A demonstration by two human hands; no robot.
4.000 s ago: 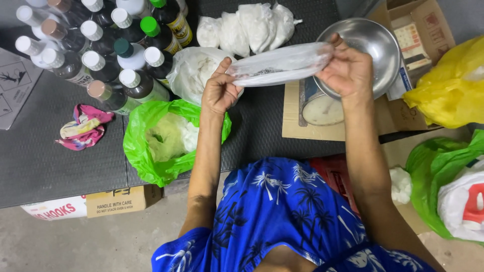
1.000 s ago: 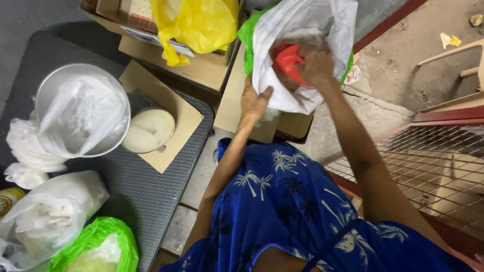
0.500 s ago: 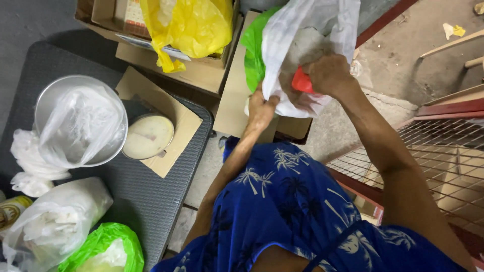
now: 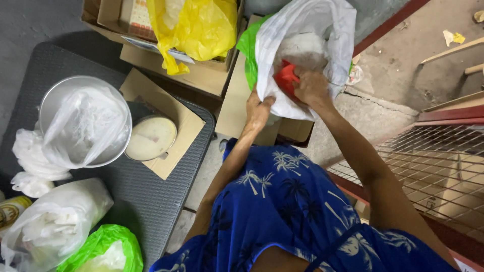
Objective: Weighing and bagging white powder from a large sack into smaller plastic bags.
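White plastic forms the big bag (image 4: 322, 30) sitting on a cardboard box (image 4: 237, 108) beside the dark mat (image 4: 151, 201); the left hand (image 4: 258, 108) pinches its lower rim with curled fingers. Reaching inside, the right hand (image 4: 311, 88) closes its fingers around a red scoop (image 4: 285, 78) set against the white powder (image 4: 302, 50). A plastic-lined metal bowl (image 4: 83, 121) rests on the mat, well apart.

Four seconds back we held a clear bag stretched over the table; now our right hand (image 4: 312, 88) is deep in the white bag (image 4: 307, 30), on the red scoop (image 4: 286, 78). Our left hand (image 4: 258, 108) has moved up to pinch that bag's lower edge.
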